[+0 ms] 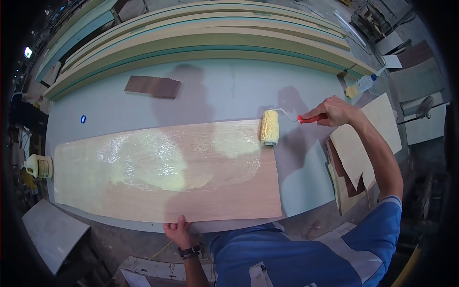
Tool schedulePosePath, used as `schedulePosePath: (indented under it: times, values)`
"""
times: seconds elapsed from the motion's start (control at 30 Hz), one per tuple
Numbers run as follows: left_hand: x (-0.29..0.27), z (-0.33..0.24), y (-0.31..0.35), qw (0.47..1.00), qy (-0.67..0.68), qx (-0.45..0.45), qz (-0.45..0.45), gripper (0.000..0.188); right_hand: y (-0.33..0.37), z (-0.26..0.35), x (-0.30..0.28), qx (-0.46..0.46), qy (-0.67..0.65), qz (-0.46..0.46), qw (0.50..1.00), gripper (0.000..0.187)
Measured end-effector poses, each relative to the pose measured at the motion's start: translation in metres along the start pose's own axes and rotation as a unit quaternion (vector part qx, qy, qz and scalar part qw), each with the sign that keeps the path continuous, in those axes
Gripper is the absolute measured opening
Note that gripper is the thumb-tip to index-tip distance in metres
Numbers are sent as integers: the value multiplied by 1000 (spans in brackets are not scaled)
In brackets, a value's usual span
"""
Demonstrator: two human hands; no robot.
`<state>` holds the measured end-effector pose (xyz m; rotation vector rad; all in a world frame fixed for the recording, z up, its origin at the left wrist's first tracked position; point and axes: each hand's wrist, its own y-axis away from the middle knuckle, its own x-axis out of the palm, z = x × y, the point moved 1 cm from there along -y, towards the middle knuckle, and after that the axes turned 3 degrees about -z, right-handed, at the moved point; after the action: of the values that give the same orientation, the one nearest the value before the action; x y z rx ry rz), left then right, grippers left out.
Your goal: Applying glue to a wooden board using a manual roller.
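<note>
A wide, thin wood veneer sheet (229, 198) lies across the pale table. Wet, pale glue (143, 158) glistens over much of its left and middle, while bare wood grain shows along the near right part. My right hand (334, 111) grips the red handle (311, 118) of a paint roller. Its yellowish, glue-soaked sleeve (270, 127) rests at the sheet's far right corner, partly over the edge. At the near edge, my left hand (177, 231) pinches the veneer sheet, thumb on top and fingers at the rim.
Long stacked boards (205, 40) border the table's far side. A brown wood offcut (153, 86) and a small blue ring (83, 119) lie on the tabletop (110, 105). At left stands a jug (39, 166); at right, a plastic bottle (366, 83) and veneer scraps (354, 143).
</note>
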<state>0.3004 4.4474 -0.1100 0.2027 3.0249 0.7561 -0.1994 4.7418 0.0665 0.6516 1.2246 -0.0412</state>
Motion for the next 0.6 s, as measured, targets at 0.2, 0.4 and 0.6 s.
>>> schedulePosePath:
  times: [0.2, 0.4, 0.6]
  values:
    - [-5, 5, -1, 1000, -6, 9, 0, 34, -18, 41, -5, -49, 47, -40, 997, 54]
    - [-2, 1, -1, 1000, 9, -5, 13, 29, -38, 66, -11, -65, 98, -81, 990, 49]
    - [-2, -6, 1, 1000, 9, -12, 15, 30, -15, 42, -9, -51, 61, -45, 996, 52]
